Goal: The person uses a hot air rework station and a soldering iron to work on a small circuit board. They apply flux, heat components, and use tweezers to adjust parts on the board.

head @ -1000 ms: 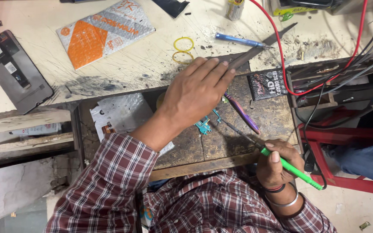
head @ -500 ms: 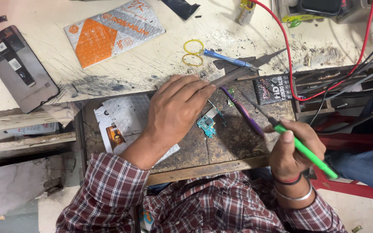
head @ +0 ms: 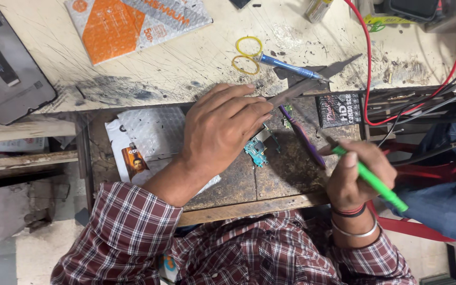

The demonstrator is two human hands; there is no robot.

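**Both hands low over the bench, one flat, one gripping**

The left hand [head: 222,129] reaches forward from a plaid-sleeved forearm, palm down, its fingers [head: 249,108] held together and stretched toward the far side of the bench [head: 291,174] — knuckles up, thumb tucked underneath. The right hand [head: 357,177] sits nearer the body at the bench's front edge — fingers curled shut in a pen-like grip, wrist bent and ringed by a bangle and thread bands.

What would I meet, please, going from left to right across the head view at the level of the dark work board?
White padded envelope → left hand → small circuit board → purple tool → right hand holding a green tool.
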